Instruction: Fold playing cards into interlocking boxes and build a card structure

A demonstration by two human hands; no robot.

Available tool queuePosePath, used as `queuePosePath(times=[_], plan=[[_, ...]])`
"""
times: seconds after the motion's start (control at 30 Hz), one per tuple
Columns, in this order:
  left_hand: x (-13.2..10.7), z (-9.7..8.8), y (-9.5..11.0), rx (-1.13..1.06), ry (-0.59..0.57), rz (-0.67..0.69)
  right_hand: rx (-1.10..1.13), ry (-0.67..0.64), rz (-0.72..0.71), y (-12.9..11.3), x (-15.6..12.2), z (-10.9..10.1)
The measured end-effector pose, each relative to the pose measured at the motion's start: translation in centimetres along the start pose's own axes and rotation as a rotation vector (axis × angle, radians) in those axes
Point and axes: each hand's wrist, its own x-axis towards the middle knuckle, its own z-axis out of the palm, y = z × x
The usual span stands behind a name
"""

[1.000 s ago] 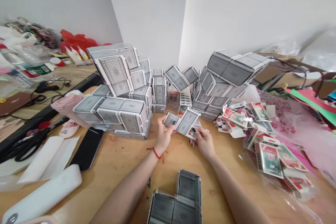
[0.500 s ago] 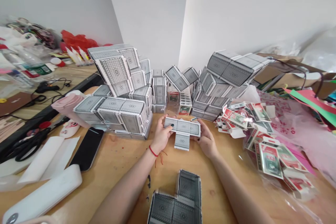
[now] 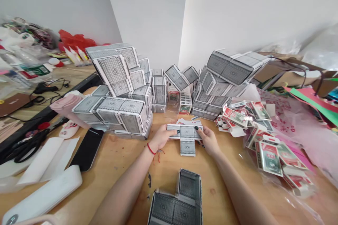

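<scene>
My left hand [image 3: 160,138] and my right hand [image 3: 208,140] both rest on a flat grey-patterned card box blank [image 3: 185,132], fingertips on its wide strip at either end. Its narrower panel [image 3: 187,148] points toward me on the wooden table [image 3: 163,182]. Just behind it lies a red-printed card edge [image 3: 186,121], mostly hidden. Below my wrists sits a stack of folded grey card boxes [image 3: 175,200]. Larger heaps of the same boxes [image 3: 118,88] rise beyond my left hand, and more [image 3: 224,77] lie beyond my right.
Red-and-green printed card blanks [image 3: 266,154] lie heaped on clear plastic at right. A black phone [image 3: 87,149], black scissors [image 3: 29,147], white paper sheets [image 3: 50,156] and a white case [image 3: 39,191] lie at left. A cardboard box [image 3: 287,77] stands far right.
The blank has gone from tilted in my fingers to lying flat on the table, with its narrower panel toward me. Both hands have moved in over it, and the view has shifted slightly.
</scene>
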Motion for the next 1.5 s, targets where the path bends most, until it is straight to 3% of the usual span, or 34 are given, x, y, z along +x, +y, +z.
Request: queuePosePath(times=[0.37, 0.67, 0.93, 1.27, 1.5], plan=[[0.3, 0.2, -0.7, 0.069, 0.044, 0.019, -0.091, 0.014, -0.079, -0.3, -0.2, 0.8], [0.3, 0.4, -0.3, 0.067, 0.008, 0.020, 0.008, -0.132, -0.053, -0.5, -0.3, 0.1], [0.0, 1.1, -0.4, 0.065, 0.276, 0.145, 0.052, -0.111, -0.083, -0.2, -0.2, 0.0], [-0.1, 0.9, 0.3, 0.037, 0.041, -0.028, 0.040, -0.141, -0.042, -0.6, -0.3, 0.0], [0.2, 0.7, 0.4, 0.050, 0.059, 0.057, 0.076, -0.068, 0.032, 0.0, 0.0, 0.0]])
